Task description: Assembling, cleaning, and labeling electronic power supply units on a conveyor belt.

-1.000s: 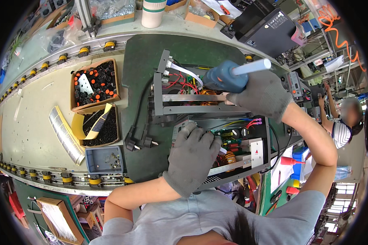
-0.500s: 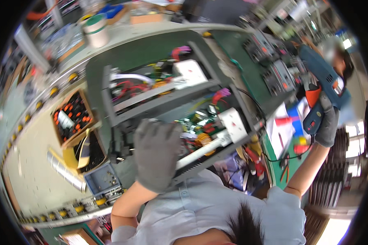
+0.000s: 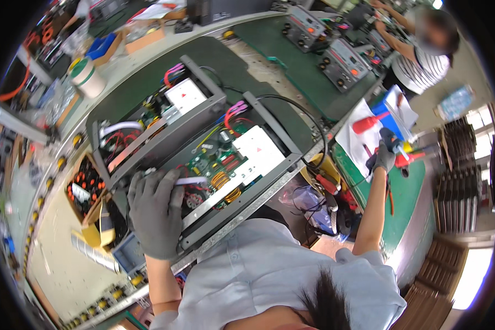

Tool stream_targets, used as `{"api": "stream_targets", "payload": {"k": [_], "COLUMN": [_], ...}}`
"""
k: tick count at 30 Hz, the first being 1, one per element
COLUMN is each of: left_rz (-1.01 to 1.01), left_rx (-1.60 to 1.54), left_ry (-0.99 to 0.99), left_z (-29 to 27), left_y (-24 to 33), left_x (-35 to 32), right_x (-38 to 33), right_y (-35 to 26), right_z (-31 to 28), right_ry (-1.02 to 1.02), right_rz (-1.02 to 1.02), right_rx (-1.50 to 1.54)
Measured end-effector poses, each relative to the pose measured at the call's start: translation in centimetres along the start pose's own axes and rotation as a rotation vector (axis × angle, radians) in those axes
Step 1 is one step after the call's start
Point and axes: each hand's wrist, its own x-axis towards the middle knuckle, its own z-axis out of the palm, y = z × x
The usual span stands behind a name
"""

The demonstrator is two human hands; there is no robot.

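Left grip (image 3: 155, 212) in a grey glove lies flat and spread on the near corner of the open metal chassis (image 3: 234, 190), fingers on its frame rail, clamping nothing. That chassis sits right in front of me at the bench (image 3: 214, 55) edge, with a green circuit board (image 3: 206, 162), copper coils (image 3: 225, 184) and a white panel (image 3: 258, 148) inside. Second open chassis (image 3: 148, 129) sits just behind it, touching or nearly so, with red wiring and its own white panel.

Right grip (image 3: 384, 157), also gloved, is stretched far out to my right over the green side bench (image 3: 410, 209), closed around a small dark thing; can't tell what it is. Red-handled tool (image 3: 368, 124) lies on white paper (image 3: 357, 140) just beyond that hand.

Left of the chassis: cardboard box of red and black parts (image 3: 82, 187), yellow tray (image 3: 93, 231) nearer me. Farther back, white tape roll (image 3: 87, 77) and blue bin (image 3: 102, 47). Far right, finished units with red knobs (image 3: 335, 60), and another person in a striped shirt (image 3: 421, 66) working there.
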Motion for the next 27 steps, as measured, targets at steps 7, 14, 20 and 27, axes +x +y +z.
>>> {"api": "stream_targets", "payload": {"k": [7,14,20,27], "left_rz": [0.041,-0.019,-0.115,-0.764], "left_rx": [-0.319,-0.546,-0.637,-0.297], "left_ry": [0.155,0.368,0.603,0.645], "left_z": [0.5,1.6,1.5,-0.1], "left_y": [-2.5,-3.5,-4.3,-13.2], "left_x": [-2.0,-2.9,-4.7,-15.5], "right_x": [1.7,-9.6,-20.4,-32.9], "right_y": [3.9,-9.2,-30.5,-56.5], "right_z": [1.7,-9.3,-6.7,5.0], "right_ry": [-0.403,0.145,-0.366,-0.468], "right_rz": [-0.072,-0.441,-1.011,-1.668], "right_rx": [0.15,-0.457,0.775,0.373]}}
